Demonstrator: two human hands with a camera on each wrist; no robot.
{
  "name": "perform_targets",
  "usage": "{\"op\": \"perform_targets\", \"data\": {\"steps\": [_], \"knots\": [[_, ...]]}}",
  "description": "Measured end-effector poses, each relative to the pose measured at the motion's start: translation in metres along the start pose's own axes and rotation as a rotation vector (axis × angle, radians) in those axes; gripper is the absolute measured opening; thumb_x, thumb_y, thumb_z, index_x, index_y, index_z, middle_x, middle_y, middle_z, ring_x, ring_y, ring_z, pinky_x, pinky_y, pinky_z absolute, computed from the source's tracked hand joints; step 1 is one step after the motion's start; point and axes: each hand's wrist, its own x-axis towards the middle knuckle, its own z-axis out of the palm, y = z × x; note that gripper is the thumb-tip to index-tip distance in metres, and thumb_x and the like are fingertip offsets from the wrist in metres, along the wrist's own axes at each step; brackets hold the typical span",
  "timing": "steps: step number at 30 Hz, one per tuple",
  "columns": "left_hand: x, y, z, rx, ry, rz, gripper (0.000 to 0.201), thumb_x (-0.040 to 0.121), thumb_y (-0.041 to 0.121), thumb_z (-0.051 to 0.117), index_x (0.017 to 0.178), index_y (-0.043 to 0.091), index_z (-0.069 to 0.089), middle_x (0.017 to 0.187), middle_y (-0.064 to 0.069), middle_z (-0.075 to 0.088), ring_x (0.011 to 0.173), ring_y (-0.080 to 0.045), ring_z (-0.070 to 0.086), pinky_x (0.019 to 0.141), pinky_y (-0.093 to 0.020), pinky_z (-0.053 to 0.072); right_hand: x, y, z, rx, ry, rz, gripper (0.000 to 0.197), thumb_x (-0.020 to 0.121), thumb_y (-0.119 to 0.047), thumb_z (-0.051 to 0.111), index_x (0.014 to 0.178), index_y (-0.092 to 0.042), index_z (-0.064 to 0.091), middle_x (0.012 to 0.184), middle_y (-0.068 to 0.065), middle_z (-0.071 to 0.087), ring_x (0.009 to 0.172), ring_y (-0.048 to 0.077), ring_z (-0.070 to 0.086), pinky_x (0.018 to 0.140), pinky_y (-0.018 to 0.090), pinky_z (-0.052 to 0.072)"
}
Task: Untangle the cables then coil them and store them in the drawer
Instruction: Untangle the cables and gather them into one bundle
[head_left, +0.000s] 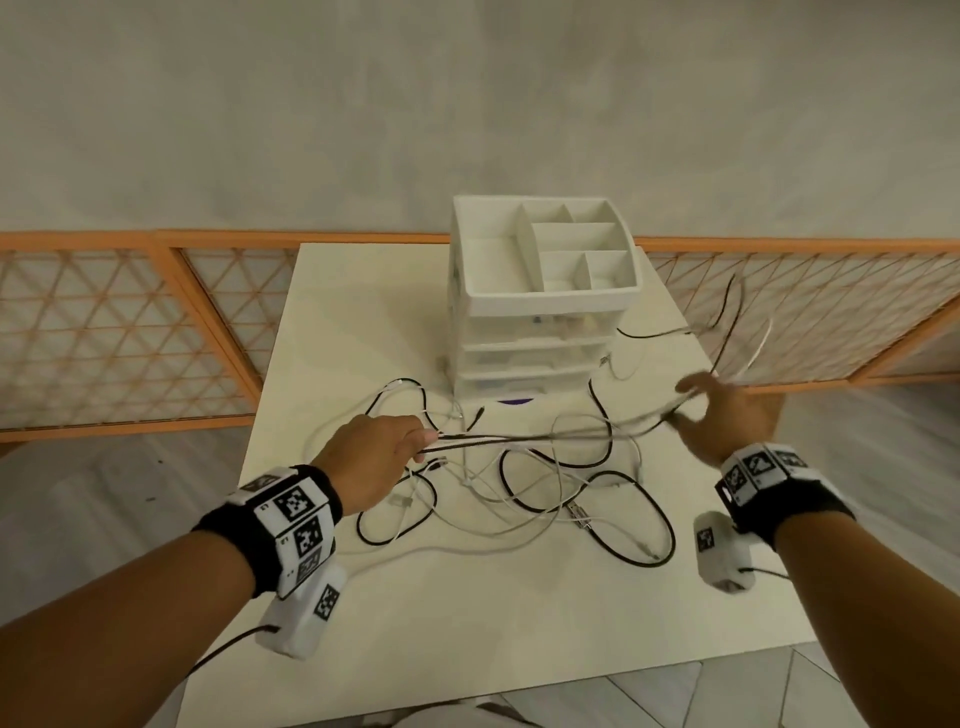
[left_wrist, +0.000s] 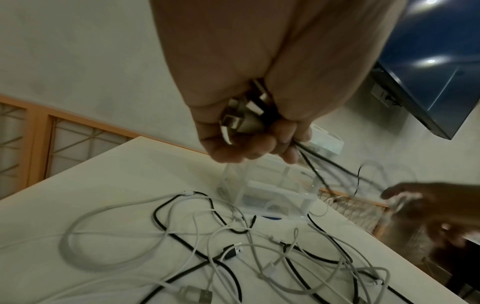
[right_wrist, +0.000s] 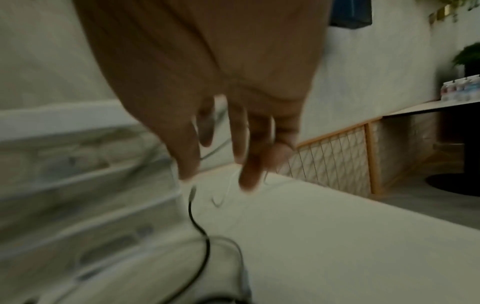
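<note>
Cables mid-untangling: left hand clenches several plug ends, right hand, fingers loose, draws strands rightward; next, free one for coiling.

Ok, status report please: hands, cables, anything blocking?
Left hand grips cable ends. Right hand open, strands across fingers. Tangle on table. Drawers closed.

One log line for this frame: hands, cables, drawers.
left hand: grips cable ends | right hand: fingers spread, strands across them | cables: tangled on table | drawer unit: shut
</note>
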Motion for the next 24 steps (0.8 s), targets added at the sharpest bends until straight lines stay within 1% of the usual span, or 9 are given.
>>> {"op": "perform_targets", "data": {"steps": [3, 5, 8, 12, 15, 17, 19, 21, 24], "knots": [[-0.001, -0.004, 0.005, 0.009, -0.002, -0.01, 0.039, 0.104, 0.04, 0.042, 0.082, 0.016, 0.064, 0.061, 0.005, 0.055, 0.066, -0.024, 0.054, 0.07, -0.035, 0.047, -0.026, -0.001, 0.024, -0.108, -0.449, 0.019, 0.087, 0.083, -0.041, 0.076, 0.152, -0.044, 0.023, 0.112, 0.006, 0.074, 0.069, 0.018, 0.073, 0.071, 0.031, 0.058], [-0.003, 0.001, 0.009, -0.023, -0.002, 0.028, 0.036, 0.105, 0.035, 0.043, 0.081, 0.017, 0.063, 0.055, 0.012, 0.05, 0.059, -0.013, 0.049, 0.061, -0.027, 0.038, -0.047, -0.024, 0.033, 0.036, -0.429, -0.123, 0.094, 0.08, -0.044, 0.078, 0.153, -0.046, 0.019, 0.084, -0.003, 0.077, 0.071, 0.01, 0.068, 0.079, 0.03, 0.054], [-0.007, 0.016, 0.014, -0.238, -0.03, 0.097, 0.037, 0.104, 0.032, 0.048, 0.072, 0.021, 0.061, 0.051, 0.011, 0.046, 0.05, -0.011, 0.041, 0.057, -0.026, 0.038, -0.088, -0.076, 0.042, 0.271, -0.503, -0.319, 0.087, 0.079, -0.043, 0.08, 0.143, -0.059, 0.024, 0.058, -0.005, 0.069, 0.05, -0.001, 0.059, 0.065, 0.019, 0.05], [-0.013, 0.031, 0.009, -0.376, -0.004, 0.22, 0.038, 0.101, 0.034, 0.054, 0.075, 0.008, 0.065, 0.054, 0.011, 0.04, 0.051, -0.006, 0.037, 0.057, -0.025, 0.04, -0.097, -0.106, 0.049, 0.222, -0.613, -0.265, 0.012, 0.089, -0.035, 0.069, 0.093, -0.024, 0.066, 0.07, 0.005, 0.074, 0.048, 0.017, 0.068, 0.054, 0.024, 0.057], [-0.018, 0.024, 0.005, -0.174, -0.123, 0.229, 0.034, 0.1, 0.036, 0.056, 0.075, 0.014, 0.063, 0.059, 0.011, 0.053, 0.057, -0.003, 0.049, 0.06, -0.02, 0.039, -0.069, -0.095, 0.04, 0.296, -0.078, -0.197, 0.006, 0.088, -0.027, 0.069, 0.082, -0.025, 0.071, 0.076, -0.006, 0.074, 0.061, 0.02, 0.07, 0.07, 0.034, 0.06], [-0.021, 0.016, 0.017, 0.049, -0.247, 0.135, 0.034, 0.104, 0.037, 0.047, 0.08, 0.015, 0.056, 0.075, 0.0, 0.062, 0.074, -0.019, 0.061, 0.067, -0.03, 0.044, -0.067, -0.094, 0.042, 0.345, 0.257, -0.315, 0.016, 0.085, -0.017, 0.073, 0.096, -0.028, 0.073, 0.085, -0.01, 0.072, 0.06, 0.017, 0.065, 0.073, 0.034, 0.057], [-0.024, 0.011, 0.033, 0.117, -0.311, -0.022, 0.033, 0.108, 0.032, 0.036, 0.098, 0.008, 0.056, 0.093, -0.015, 0.066, 0.083, -0.033, 0.068, 0.069, -0.036, 0.05, -0.077, -0.096, 0.056, 0.291, 0.168, -0.419, 0.051, 0.084, -0.022, 0.076, 0.131, -0.034, 0.059, 0.104, -0.015, 0.069, 0.067, 0.015, 0.065, 0.078, 0.03, 0.056], [-0.026, 0.005, 0.04, -0.043, -0.295, -0.2, 0.034, 0.108, 0.036, 0.032, 0.097, 0.01, 0.053, 0.082, -0.012, 0.061, 0.065, -0.029, 0.07, 0.054, -0.032, 0.05, -0.097, -0.093, 0.073, 0.164, -0.036, -0.426, 0.08, 0.083, -0.029, 0.074, 0.148, -0.043, 0.03, 0.114, -0.021, 0.061, 0.083, 0.015, 0.066, 0.079, 0.032, 0.055], [-0.028, -0.003, 0.034, -0.287, -0.163, -0.317, 0.042, 0.103, 0.049, 0.04, 0.085, 0.013, 0.053, 0.068, -0.007, 0.057, 0.047, -0.02, 0.066, 0.041, -0.024, 0.04, -0.117, -0.078, 0.093, -0.135, -0.303, -0.482, 0.064, 0.084, -0.037, 0.066, 0.14, -0.043, 0.036, 0.129, -0.014, 0.059, 0.111, 0.017, 0.063, 0.087, 0.034, 0.052]]}}
